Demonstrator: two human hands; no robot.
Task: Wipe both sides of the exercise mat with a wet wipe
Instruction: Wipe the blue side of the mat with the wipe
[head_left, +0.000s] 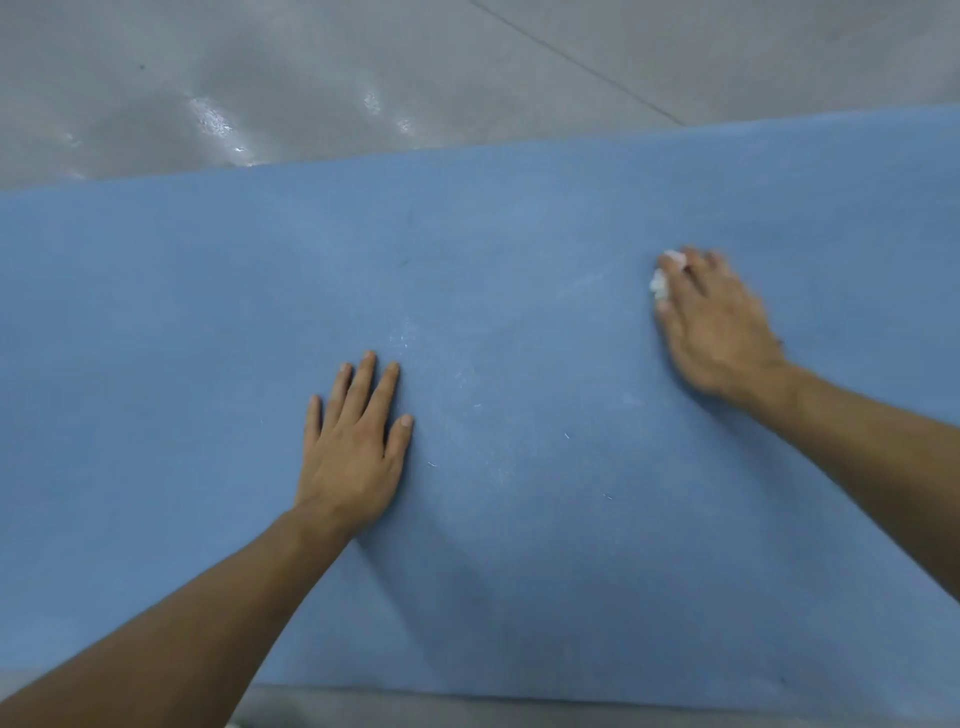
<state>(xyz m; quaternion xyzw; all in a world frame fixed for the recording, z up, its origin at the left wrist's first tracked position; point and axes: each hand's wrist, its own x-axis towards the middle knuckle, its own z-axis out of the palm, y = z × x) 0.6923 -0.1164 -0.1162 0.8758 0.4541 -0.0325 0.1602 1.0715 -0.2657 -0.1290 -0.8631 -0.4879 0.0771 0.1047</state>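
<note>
Floor: grey, glossy floor (311, 78) fills the far part of the view, with bright patches of reflected light and a thin dark seam running slantwise at the upper right.
Left hand: the left hand (353, 452) lies palm down on the mat, its fingers straight and slightly fanned and the thumb out to the side. It holds nothing.
Right hand: the right hand (719, 332) is farther out and off to the right, well apart from the left and blurred. It is palm down, with the fingers laid nearly straight over the wipe and pressing it onto the mat.
Wet wipe: the white, bunched wet wipe (658, 283) lies under the right fingers. Only its edge shows, between the forefinger and the thumb tip and again at the fingertips.
Forearms: both are bare. The left enters from the lower left corner and the right from the right edge, and each casts a soft shadow on the mat.
Exercise mat: the blue exercise mat (519, 597) lies flat on the floor and spans the view from side to side. Its far edge slants up towards the right, and its near edge shows at the bottom, where a narrow strip of floor lies in front of it.
Marks: faint whitish streaks (467, 374) and specks lie on the mat between the two hands, and a small dark fleck lies farther out.
</note>
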